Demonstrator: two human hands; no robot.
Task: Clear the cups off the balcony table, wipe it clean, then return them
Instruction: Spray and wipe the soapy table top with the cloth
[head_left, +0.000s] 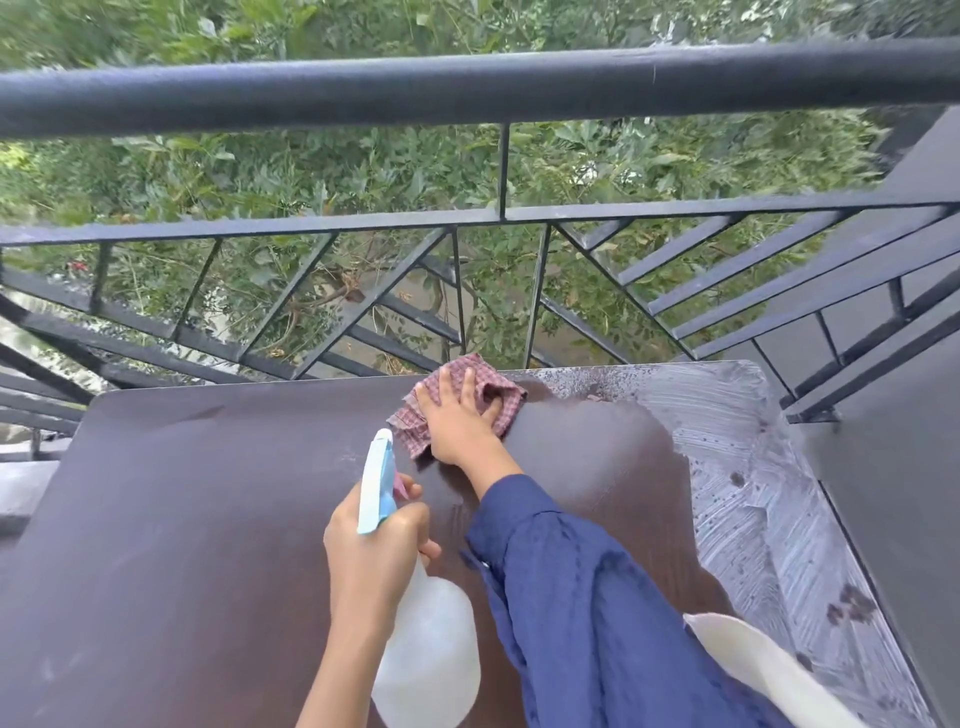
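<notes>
Red-checked cloth (409, 423) lies under flat right hand (457, 415); left hand (369, 540) grips spray bottle (426, 649).

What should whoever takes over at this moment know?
Left hand grips the spray bottle above the table.
Right hand presses the cloth flat near the table's far edge.
No cups are in view, so the table looks cleared.
Wiping is part done: wet streaks cover the right side.
Left to do: finish wiping and return the cups.
</notes>
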